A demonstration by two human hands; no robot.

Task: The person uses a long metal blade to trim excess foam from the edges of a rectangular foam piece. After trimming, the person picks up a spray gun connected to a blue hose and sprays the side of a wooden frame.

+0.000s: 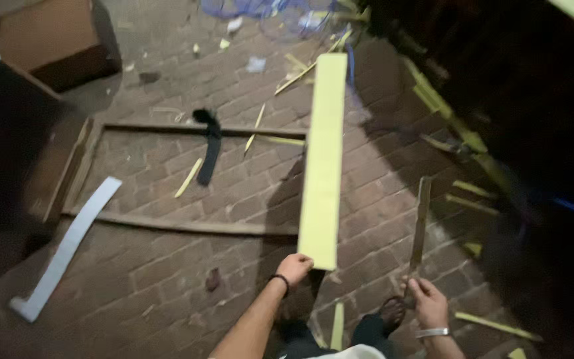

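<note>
Here, a person holds two boards over a brick floor point(167, 266).
Left hand point(295, 268) grips a long pale-yellow flat plank point(324, 159); right hand point(426, 302) pinches a thin dark wooden strip point(421, 223).

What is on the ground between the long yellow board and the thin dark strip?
In the head view, only bare brick paving lies between the yellow board and the dark strip; no scraps sit there.

Rough carpentry yard, brick paving point(167, 266); wooden frame point(167, 223), scattered offcuts point(473, 189), pale planks
</note>
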